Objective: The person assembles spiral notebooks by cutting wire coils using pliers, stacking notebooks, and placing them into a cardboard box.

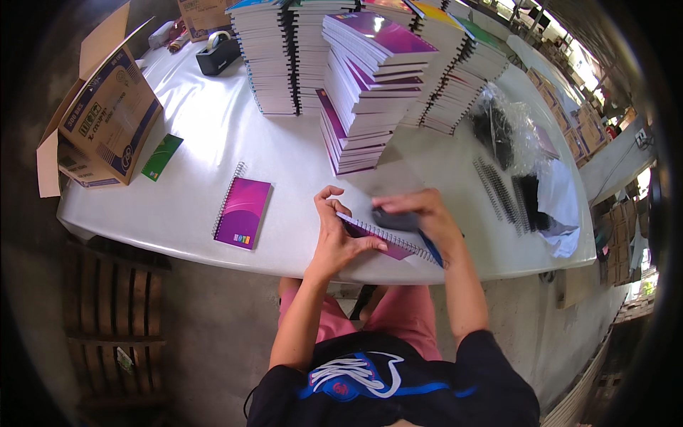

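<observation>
Near the table's front edge, my left hand [333,238] grips a purple notebook [398,251] with its thumb lying across it. A wire spiral runs along the notebook's upper edge, tilted down to the right. My right hand [435,217] is closed around a dark grey tool [395,219], blurred by motion, just above the spiral. Its kind cannot be made out; a blue part [430,249] shows below my right palm, by the spiral's right end. Left of my hands lies a purple spiral notebook [243,213], flat on the table.
Ahead stands a tall, uneven stack of purple-covered pads [370,92]. Behind it rise several stacks of spiral-bound notebooks [265,64]. Loose wire spirals [496,193] and plastic wrap [523,117] lie right. An open carton [107,117], green card [162,157] and tape dispenser [218,55] stand left.
</observation>
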The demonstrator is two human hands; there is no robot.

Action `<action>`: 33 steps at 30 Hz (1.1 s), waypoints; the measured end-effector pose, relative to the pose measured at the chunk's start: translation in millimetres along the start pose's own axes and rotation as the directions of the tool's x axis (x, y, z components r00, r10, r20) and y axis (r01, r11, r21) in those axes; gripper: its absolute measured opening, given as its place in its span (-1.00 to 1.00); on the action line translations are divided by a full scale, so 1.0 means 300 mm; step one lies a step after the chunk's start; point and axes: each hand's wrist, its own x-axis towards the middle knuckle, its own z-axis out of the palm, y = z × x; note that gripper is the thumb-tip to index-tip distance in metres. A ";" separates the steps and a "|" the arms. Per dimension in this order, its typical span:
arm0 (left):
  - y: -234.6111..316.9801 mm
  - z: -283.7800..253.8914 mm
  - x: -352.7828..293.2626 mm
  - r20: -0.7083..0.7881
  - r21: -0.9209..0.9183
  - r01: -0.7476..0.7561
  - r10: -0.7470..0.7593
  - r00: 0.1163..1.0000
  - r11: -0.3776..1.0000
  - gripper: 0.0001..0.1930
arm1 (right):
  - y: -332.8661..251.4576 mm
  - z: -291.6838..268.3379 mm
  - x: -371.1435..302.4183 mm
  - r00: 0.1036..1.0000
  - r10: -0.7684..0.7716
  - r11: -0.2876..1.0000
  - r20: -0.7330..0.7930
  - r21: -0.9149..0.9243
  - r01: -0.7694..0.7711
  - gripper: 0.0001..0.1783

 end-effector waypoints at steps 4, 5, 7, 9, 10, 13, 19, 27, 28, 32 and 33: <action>-0.005 0.006 -0.006 0.005 -0.081 0.044 -0.044 0.999 0.996 0.11 | 0.020 -0.016 0.034 1.000 0.008 0.935 -0.016 -0.355 -0.013 -0.55; -0.019 0.008 -0.001 -0.007 0.030 -0.045 0.045 0.999 0.999 0.14 | 0.020 -0.028 0.049 0.994 0.064 0.860 -0.090 -0.501 -0.101 -0.55; -0.026 0.006 -0.008 0.024 -0.036 0.006 -0.005 1.000 0.999 0.14 | 0.001 -0.001 0.042 0.999 0.035 0.971 -0.005 -0.234 -0.035 -0.47; 0.004 -0.007 -0.013 0.039 -0.169 0.121 -0.116 0.992 0.978 0.16 | -0.020 0.057 0.067 0.994 0.050 0.956 0.102 -0.293 -0.018 -0.44; 0.018 0.003 -0.004 0.069 -0.153 0.138 -0.129 0.989 0.979 0.16 | 0.042 0.012 0.057 0.982 0.188 0.934 -0.009 -0.308 -0.182 -0.45; -0.017 0.007 -0.006 -0.014 -0.053 -0.039 0.038 0.999 0.998 0.05 | 0.030 -0.018 0.041 0.983 0.079 0.892 -0.164 -0.428 -0.143 -0.46; -0.005 -0.019 -0.026 0.044 -0.435 0.180 -0.178 0.983 0.882 -0.60 | 0.004 -0.104 -0.166 0.769 -0.081 0.326 -0.634 -0.746 -0.581 -0.38; 0.175 -0.030 -0.070 -0.245 -0.333 0.222 -0.312 0.918 0.916 -0.80 | 0.126 0.093 -0.444 0.816 -0.164 0.051 -0.554 -0.831 -0.554 -0.41; 0.196 -0.033 -0.073 -0.298 -0.218 0.165 -0.226 0.927 0.962 -0.78 | 0.119 0.104 -0.428 0.774 -0.205 0.155 -0.599 -0.801 -0.578 -0.44; 0.234 -0.048 -0.090 -0.399 0.148 -0.031 0.088 0.913 0.988 -0.66 | -0.042 0.242 -0.291 0.685 -0.267 0.785 -0.677 -0.566 -0.253 -0.46; 0.241 -0.055 -0.093 -0.417 0.187 -0.057 0.132 0.899 0.981 -0.65 | -0.094 0.287 -0.271 0.766 -0.247 0.724 -0.593 -0.638 -0.261 -0.47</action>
